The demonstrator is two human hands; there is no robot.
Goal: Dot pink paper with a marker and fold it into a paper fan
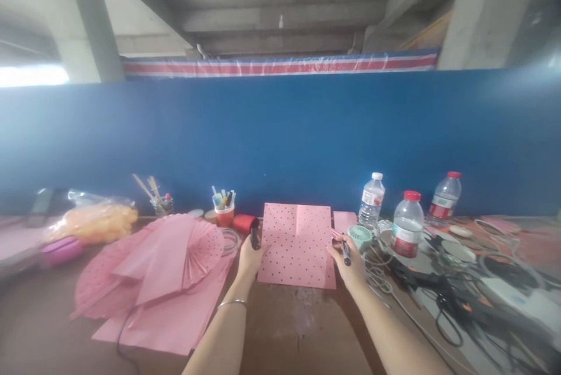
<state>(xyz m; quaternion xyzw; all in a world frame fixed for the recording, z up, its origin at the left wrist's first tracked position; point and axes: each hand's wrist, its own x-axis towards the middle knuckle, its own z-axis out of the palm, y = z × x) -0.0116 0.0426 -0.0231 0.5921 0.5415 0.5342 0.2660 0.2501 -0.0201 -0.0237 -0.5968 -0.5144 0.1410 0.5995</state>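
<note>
A pink sheet of paper [296,252] with many dark dots and a faint centre crease stands tilted up in front of me. My left hand [251,258] grips its left edge and also has a short black thing [254,238], perhaps a marker, among its fingers. At the right edge is my right hand [350,263], its fingers closed around a dark marker pen [346,253] and touching the paper. To the left lie pleated pink paper fans [205,252] and folded pink strips [169,264] on a flat pink sheet [175,328].
Behind the paper are a cup of pens [225,214] and a red roll [245,224]. Right of me stand plastic bottles [407,226], a mint-green fan [360,236] and tangled cables [381,278]. A blue partition [280,129] closes off the table [280,334].
</note>
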